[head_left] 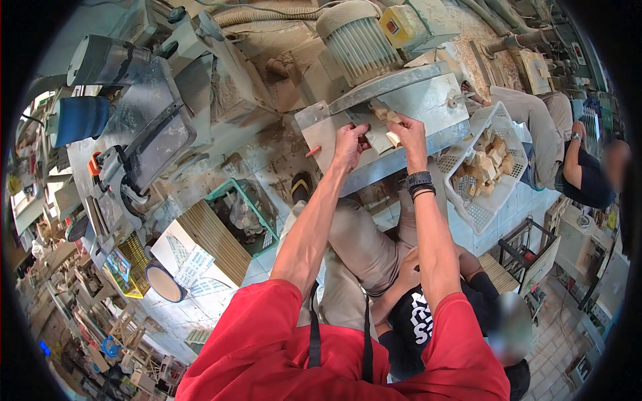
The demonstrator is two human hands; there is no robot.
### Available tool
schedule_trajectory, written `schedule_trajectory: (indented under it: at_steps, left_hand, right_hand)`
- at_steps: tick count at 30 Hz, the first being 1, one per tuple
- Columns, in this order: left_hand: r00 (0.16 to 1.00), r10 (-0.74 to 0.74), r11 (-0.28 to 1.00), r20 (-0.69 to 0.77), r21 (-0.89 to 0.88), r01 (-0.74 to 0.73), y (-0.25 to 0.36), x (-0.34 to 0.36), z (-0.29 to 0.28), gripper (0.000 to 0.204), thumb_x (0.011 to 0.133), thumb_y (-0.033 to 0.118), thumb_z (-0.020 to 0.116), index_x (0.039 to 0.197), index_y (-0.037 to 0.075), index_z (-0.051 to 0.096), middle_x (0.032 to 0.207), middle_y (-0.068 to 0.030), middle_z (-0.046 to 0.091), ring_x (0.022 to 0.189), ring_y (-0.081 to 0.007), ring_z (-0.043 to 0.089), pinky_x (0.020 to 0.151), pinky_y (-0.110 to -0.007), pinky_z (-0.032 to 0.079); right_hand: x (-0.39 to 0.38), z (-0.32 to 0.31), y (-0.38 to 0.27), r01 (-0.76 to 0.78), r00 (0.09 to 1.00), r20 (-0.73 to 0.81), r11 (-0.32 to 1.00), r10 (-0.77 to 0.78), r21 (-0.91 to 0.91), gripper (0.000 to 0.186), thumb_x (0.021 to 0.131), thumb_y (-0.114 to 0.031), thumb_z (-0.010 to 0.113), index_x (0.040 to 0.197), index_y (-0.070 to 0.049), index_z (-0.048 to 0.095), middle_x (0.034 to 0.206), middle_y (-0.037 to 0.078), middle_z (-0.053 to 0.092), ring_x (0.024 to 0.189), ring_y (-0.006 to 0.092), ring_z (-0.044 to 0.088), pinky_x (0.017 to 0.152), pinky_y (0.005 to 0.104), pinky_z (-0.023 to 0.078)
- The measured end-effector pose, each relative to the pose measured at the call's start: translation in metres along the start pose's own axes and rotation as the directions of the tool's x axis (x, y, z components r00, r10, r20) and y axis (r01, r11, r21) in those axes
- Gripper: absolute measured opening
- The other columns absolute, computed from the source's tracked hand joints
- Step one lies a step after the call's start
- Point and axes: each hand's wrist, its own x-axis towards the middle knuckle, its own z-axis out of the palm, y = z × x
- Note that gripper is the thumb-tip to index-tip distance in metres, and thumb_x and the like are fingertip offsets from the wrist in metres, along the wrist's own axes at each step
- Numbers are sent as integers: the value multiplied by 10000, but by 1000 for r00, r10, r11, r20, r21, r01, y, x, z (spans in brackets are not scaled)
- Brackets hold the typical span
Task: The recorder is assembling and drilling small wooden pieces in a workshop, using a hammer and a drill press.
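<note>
Fingers [362,136] of the left hand [349,144] are curled over the near edge of a pale wooden piece [379,139], pinching it against the metal machine table [428,100]; how tightly they close cannot be told from this height. Just to the right of that piece, the right hand [408,130] has its fingers bent down onto a small wooden block [393,138], clamped on its top and side. A black wristband [420,180] sits on the right wrist, nearer the person than the piece.

More small blocks [384,112] lie stacked on the machine table just beyond the piece, touching one another. Farther beyond the piece stands a ribbed grey motor [354,43], with a yellow switch box [400,25] beside it.

Right of the piece, off the table's edge, a white plastic basket [476,212] holds many cut wooden blocks [487,160]. Beyond the basket another person in dark clothes [582,174] sits. Nearer than the piece, below the table, a second person in a black shirt [418,321] crouches between the forearms. Left of the piece and lower, a green crate [224,190] stands on the tiled floor [261,264].
</note>
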Motion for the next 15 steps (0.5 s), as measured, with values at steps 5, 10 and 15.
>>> schedule_trajectory:
  at_steps: [5, 10, 15]
  left_hand:
    - [1000, 8, 1000, 2, -24, -8, 3, 0, -5, 124, 881, 88, 615, 928, -3, 545, 815, -95, 638, 647, -182, 647, 575, -320, 567]
    - [1000, 16, 998, -7, -63, -16, 5, -6, -3, 123, 880, 95, 622, 900, 12, 532, 801, -90, 635, 626, -176, 644, 585, -320, 576]
    - [1000, 17, 998, -21, -56, -18, 9, -13, -11, 109, 884, 95, 615, 908, 22, 538, 798, -76, 636, 651, -176, 661, 606, -325, 587]
  right_hand:
    - [-4, 6, -8, 16, 1000, -26, 1000, -16, -3, 361, 742, -144, 681, 1058, 29, 705, 790, 106, 713, 677, 136, 636, 627, 294, 500]
    - [-8, 7, -13, -10, 999, -33, 1000, 11, 18, 349, 736, -134, 676, 1042, 31, 708, 781, 110, 714, 677, 137, 637, 631, 298, 500]
    - [-12, 17, -2, 30, 998, -55, 1000, -29, 9, 344, 745, -142, 672, 1042, 28, 709, 781, 114, 714, 673, 140, 637, 629, 306, 504]
